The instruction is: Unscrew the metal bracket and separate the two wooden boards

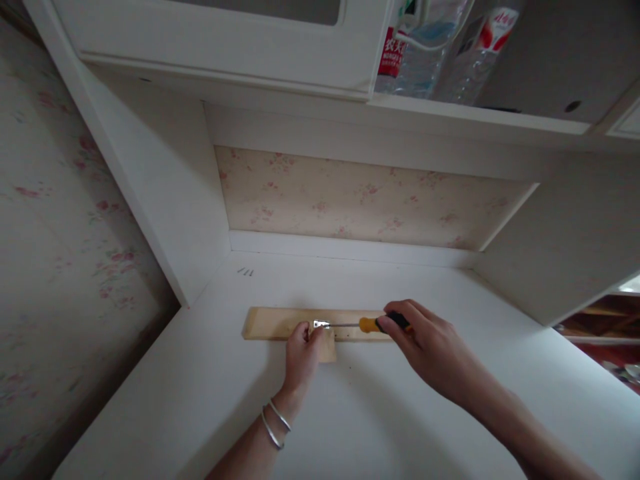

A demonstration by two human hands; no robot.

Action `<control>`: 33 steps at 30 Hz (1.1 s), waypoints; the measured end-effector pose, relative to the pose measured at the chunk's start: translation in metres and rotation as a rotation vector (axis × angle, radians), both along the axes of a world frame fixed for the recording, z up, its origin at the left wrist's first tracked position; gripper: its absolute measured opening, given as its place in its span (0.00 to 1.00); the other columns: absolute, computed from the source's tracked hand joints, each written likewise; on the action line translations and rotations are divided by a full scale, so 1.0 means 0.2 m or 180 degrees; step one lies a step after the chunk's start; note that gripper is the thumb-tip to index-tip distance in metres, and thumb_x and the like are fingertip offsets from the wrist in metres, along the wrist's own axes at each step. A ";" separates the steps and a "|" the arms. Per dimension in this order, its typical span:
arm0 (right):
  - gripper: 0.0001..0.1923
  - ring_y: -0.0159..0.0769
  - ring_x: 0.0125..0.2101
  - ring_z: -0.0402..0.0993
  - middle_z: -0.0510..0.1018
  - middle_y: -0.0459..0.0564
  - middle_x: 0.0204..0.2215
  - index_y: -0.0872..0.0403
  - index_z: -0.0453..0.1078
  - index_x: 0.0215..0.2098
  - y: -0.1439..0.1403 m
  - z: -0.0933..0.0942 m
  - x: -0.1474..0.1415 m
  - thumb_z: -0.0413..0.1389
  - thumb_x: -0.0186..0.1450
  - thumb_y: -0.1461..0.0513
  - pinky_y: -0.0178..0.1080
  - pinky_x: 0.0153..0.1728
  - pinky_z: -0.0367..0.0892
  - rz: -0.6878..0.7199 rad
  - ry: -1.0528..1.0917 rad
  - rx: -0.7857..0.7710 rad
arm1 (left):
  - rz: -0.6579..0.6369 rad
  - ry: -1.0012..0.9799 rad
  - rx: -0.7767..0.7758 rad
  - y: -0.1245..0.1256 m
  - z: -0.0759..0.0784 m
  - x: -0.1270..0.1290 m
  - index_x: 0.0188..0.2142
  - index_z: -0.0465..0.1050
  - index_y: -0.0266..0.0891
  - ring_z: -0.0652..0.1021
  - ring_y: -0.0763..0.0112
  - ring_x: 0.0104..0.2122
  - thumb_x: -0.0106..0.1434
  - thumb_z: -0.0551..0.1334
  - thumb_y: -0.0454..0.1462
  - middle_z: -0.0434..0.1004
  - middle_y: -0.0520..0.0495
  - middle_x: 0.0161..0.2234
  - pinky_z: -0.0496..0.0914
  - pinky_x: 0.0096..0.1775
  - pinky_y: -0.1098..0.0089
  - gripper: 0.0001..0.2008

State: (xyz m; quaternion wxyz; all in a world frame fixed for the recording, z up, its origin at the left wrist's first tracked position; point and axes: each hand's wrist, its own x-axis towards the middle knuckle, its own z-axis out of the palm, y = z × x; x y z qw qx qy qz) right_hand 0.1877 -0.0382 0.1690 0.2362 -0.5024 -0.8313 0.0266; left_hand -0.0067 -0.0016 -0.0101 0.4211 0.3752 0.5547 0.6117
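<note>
On the white table [380, 413], a few small dark screws [245, 271] lie apart at about 10 o'clock from the work, near the back corner. Two plastic bottles [440, 47] stand on the shelf [475, 113] overhead at 12 o'clock. Nothing lies between the hands and the work. A pale wooden strip [273, 322] lies flat mid-table, its long axis running 9 to 3 o'clock, with a small metal hinge [321, 325] on it. The screwdriver [367, 325] lies nearly level, tip pointing to 9 o'clock at the hinge. The right hand [430, 347] has its fingers curled tight around the black and orange handle. The left hand [301, 350], bangles on its wrist, presses bunched fingers on the strip beside the hinge.
</note>
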 end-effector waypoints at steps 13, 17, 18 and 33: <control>0.16 0.41 0.30 0.74 0.77 0.52 0.33 0.53 0.70 0.40 0.16 0.15 -0.03 0.44 0.69 0.55 0.40 0.31 0.65 0.0107 -0.1130 -0.0152 | -0.0070 0.0337 0.0014 -0.02 0.03 0.02 0.24 0.64 0.38 0.65 0.74 0.23 0.57 0.61 0.40 0.62 0.55 0.21 0.55 0.23 0.74 0.10; 0.13 0.36 0.34 0.74 0.71 0.53 0.48 0.51 0.69 0.46 0.21 0.23 -0.06 0.53 0.65 0.56 0.37 0.36 0.65 0.0942 -0.1097 -0.0218 | -0.0030 0.0177 -0.0116 -0.01 0.01 0.00 0.24 0.63 0.38 0.64 0.74 0.22 0.55 0.63 0.42 0.61 0.56 0.20 0.54 0.24 0.73 0.12; 0.16 0.36 0.34 0.74 0.69 0.54 0.50 0.51 0.68 0.48 0.23 0.25 -0.08 0.55 0.64 0.54 0.37 0.37 0.65 0.0942 -0.1073 -0.0208 | -0.0046 0.0101 -0.0134 -0.01 0.01 0.00 0.23 0.63 0.38 0.64 0.74 0.23 0.55 0.63 0.42 0.61 0.56 0.21 0.54 0.24 0.73 0.12; 0.27 0.47 0.34 0.74 0.77 0.56 0.36 0.52 0.70 0.45 0.40 0.49 -0.34 0.50 0.60 0.42 0.41 0.30 0.63 0.0514 -0.2341 -0.0453 | -0.0049 -0.0443 -0.0313 0.01 -0.04 0.00 0.25 0.69 0.37 0.69 0.71 0.27 0.51 0.65 0.43 0.69 0.53 0.24 0.58 0.29 0.71 0.11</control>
